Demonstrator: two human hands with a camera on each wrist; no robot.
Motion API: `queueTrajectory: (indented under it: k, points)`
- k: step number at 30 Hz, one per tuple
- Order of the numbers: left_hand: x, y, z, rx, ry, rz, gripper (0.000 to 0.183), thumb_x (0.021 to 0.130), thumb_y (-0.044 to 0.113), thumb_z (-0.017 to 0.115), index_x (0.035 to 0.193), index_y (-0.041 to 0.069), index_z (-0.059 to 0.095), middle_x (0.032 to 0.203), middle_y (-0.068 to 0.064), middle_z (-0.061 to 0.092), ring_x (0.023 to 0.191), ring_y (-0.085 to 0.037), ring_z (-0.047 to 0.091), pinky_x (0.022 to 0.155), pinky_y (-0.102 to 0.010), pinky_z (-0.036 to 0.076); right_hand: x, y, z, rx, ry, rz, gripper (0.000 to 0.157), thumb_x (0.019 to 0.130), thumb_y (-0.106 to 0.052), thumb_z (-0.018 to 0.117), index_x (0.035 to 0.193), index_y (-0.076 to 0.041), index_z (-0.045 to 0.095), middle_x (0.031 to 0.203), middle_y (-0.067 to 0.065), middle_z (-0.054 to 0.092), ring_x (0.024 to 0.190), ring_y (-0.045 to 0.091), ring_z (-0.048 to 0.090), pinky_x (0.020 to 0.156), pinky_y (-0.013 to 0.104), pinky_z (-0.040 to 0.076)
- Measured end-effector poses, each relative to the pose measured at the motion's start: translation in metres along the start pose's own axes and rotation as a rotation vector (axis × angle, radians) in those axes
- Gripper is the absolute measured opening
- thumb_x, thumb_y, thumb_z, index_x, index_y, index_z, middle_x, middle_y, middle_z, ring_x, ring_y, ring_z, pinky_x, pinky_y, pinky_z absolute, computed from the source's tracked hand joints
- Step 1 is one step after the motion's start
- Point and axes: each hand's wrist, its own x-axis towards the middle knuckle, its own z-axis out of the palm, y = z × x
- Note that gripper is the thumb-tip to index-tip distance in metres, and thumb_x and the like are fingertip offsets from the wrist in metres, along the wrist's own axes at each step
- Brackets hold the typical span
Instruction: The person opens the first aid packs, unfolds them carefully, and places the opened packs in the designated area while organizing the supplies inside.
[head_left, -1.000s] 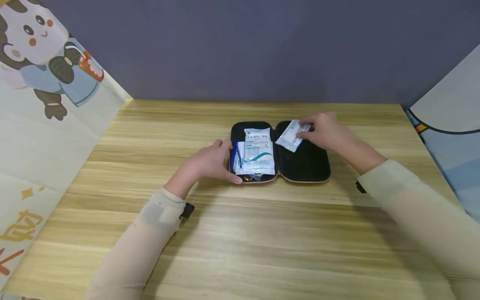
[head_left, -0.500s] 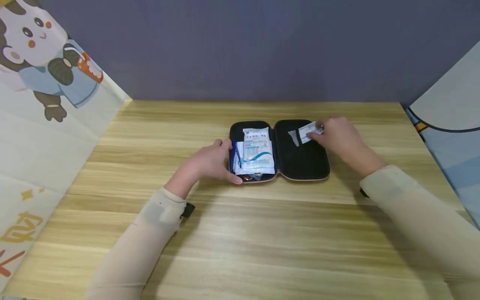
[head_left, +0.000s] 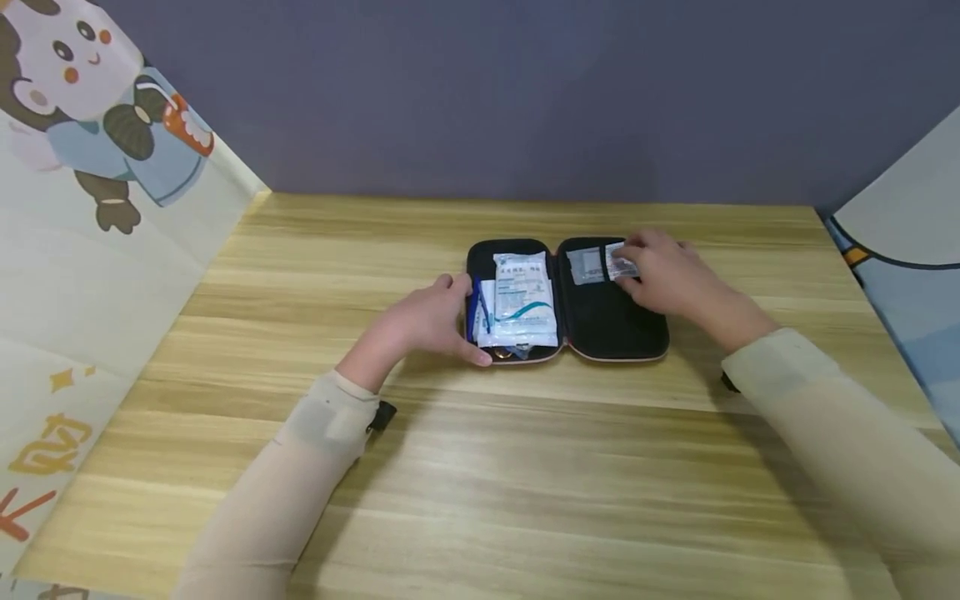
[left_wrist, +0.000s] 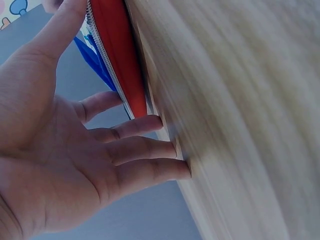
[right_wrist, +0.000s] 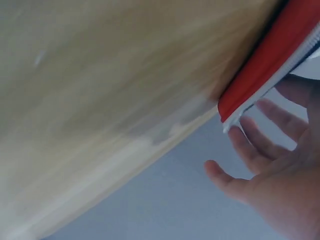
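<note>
A zippered case (head_left: 618, 325) lies unfolded on the table, black inside; its red side (left_wrist: 120, 55) shows in the left wrist view. My left hand (head_left: 435, 321) rests against the case's left edge, thumb at the front corner and fingers fairly straight. My right hand (head_left: 667, 271) pinches the right end of a small white packet (head_left: 585, 267) in the right half. A black elastic strap (head_left: 603, 265) crosses over that packet. The left half holds a larger white printed packet (head_left: 522, 292) and a slim blue tool (head_left: 473, 308) beside it. Fingertips partly hide the small packet's right end.
The wooden table (head_left: 480, 483) extends in front of the case and to both sides. A dark blue-grey wall (head_left: 480, 100) stands behind it. Cartoon-printed panels (head_left: 90, 300) border the left and right sides.
The small packet has gone from lying tilted across the right half to sitting under the strap, straighter. My right hand shifted right with it, then slightly down. The left hand stays at the case.
</note>
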Motion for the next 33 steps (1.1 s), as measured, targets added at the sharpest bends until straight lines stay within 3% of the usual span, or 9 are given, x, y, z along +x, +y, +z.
queueTrajectory:
  k: [6,11,17,22,27,33]
  points:
    - [-0.001,0.002,-0.002,0.013,0.009,0.0,0.124,0.07,0.063,0.095,0.162,0.011,0.029,0.155,-0.02,0.045,0.126,-0.04,0.062,0.112,-0.055,0.053,-0.003,0.002,0.001,-0.067,-0.037,-0.059,0.043,0.103,-0.016,0.061,0.141,0.002,0.063,0.152,0.027,0.053,0.144,0.052,0.045,0.108,0.083,0.037]
    - [-0.001,0.003,-0.002,0.007,0.001,-0.005,0.125,0.07,0.062,0.095,0.162,0.01,0.029,0.156,-0.021,0.045,0.13,-0.041,0.061,0.114,-0.056,0.051,-0.002,0.001,0.007,-0.066,-0.061,-0.1,0.048,0.106,-0.017,0.058,0.151,0.002,0.056,0.158,0.025,0.047,0.145,0.052,0.044,0.105,0.083,0.039]
    - [0.001,0.003,0.001,0.007,-0.005,-0.003,0.131,0.069,0.063,0.095,0.165,0.009,0.025,0.161,-0.023,0.041,0.135,-0.043,0.058,0.116,-0.057,0.05,-0.001,-0.004,0.008,0.022,-0.114,-0.056,0.062,0.107,-0.017,0.057,0.162,0.004,0.037,0.166,0.029,0.036,0.15,0.05,0.041,0.11,0.085,0.033]
    - [0.002,0.004,0.001,0.012,-0.013,0.008,0.132,0.069,0.064,0.094,0.165,0.009,0.023,0.163,-0.025,0.038,0.135,-0.045,0.058,0.116,-0.058,0.05,-0.002,-0.009,0.001,-0.02,-0.112,-0.048,0.065,0.107,-0.02,0.056,0.164,-0.001,0.033,0.167,0.028,0.034,0.152,0.049,0.039,0.113,0.087,0.026]
    - [0.002,0.005,0.0,0.019,-0.003,0.004,0.131,0.069,0.064,0.095,0.164,0.009,0.025,0.159,-0.022,0.042,0.13,-0.042,0.061,0.114,-0.056,0.051,0.001,-0.031,-0.015,-0.016,-0.063,-0.118,0.062,0.108,-0.031,0.06,0.162,-0.005,0.041,0.166,0.025,0.039,0.151,0.047,0.042,0.115,0.084,0.03]
    - [0.004,0.004,-0.001,0.015,-0.01,-0.007,0.133,0.069,0.065,0.094,0.166,0.009,0.023,0.164,-0.024,0.038,0.134,-0.043,0.059,0.115,-0.058,0.05,0.01,-0.065,-0.023,0.034,-0.131,-0.157,0.076,0.107,-0.051,0.061,0.166,-0.012,0.035,0.171,0.019,0.035,0.156,0.041,0.04,0.121,0.078,0.028]
